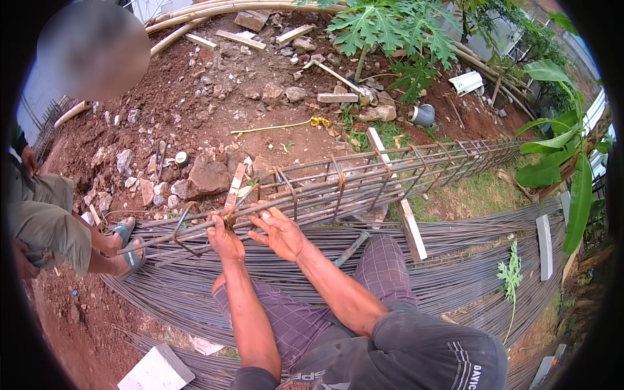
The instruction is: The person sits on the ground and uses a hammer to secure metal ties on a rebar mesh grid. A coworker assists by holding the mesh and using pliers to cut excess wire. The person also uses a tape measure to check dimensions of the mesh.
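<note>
A long steel rebar cage [341, 179] of lengthwise bars with square stirrups stretches in front of me, its near end at the left and its far end at the upper right. My left hand [226, 239] is closed at the cage's bars near that left end. Its fingers pinch a small rust-brown bit, too small to make out. Just to its right, my right hand [281, 233] is held palm up with its fingers apart, fingertips close to the same bars. A loose stirrup [185, 227] hangs on the bars left of my hands.
Many loose steel rods [461, 279] lie under and around my legs. A wooden strip [409, 227] crosses beneath the cage. At the left stands another person in sandals [133, 257]. Rocks [208, 177] and soil lie beyond; a white block [157, 370] sits at the lower left.
</note>
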A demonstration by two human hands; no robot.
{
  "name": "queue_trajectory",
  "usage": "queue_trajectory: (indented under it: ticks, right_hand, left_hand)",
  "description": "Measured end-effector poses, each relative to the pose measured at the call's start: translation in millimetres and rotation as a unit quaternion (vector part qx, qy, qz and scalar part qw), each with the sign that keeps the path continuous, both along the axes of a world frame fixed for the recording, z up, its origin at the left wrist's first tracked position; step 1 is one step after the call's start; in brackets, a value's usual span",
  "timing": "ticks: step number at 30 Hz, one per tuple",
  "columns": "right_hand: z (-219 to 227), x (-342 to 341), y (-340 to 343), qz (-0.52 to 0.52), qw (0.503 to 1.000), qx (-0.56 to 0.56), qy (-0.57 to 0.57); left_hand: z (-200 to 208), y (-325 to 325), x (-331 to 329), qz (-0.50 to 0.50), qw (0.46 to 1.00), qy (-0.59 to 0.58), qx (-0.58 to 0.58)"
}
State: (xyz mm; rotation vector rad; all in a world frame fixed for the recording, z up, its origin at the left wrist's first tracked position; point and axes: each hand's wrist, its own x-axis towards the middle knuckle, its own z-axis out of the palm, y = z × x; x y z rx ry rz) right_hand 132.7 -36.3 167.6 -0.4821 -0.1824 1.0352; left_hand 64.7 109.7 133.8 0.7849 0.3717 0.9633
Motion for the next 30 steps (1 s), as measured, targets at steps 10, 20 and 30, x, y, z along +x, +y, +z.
queue_trajectory:
  ticks: [10,20,30]
  right_hand:
    - [9.9,33.2,-53.8,0.091,0.870,-0.303,-0.379]
    - [79.0,191.3,-148.4,0.104,0.332,-0.505,-0.790]
    - [65.0,221.6,-139.3,0.212,0.337,-0.518,-0.757]
  left_hand:
    - [-36.3,25.9,-6.2,0.074,0.985,0.044,-0.150]
    - [-29.0,12.8,-3.3,0.100,0.982,0.045,-0.151]
    - [-14.5,14.2,-4.1,0.022,0.994,0.011,-0.106]
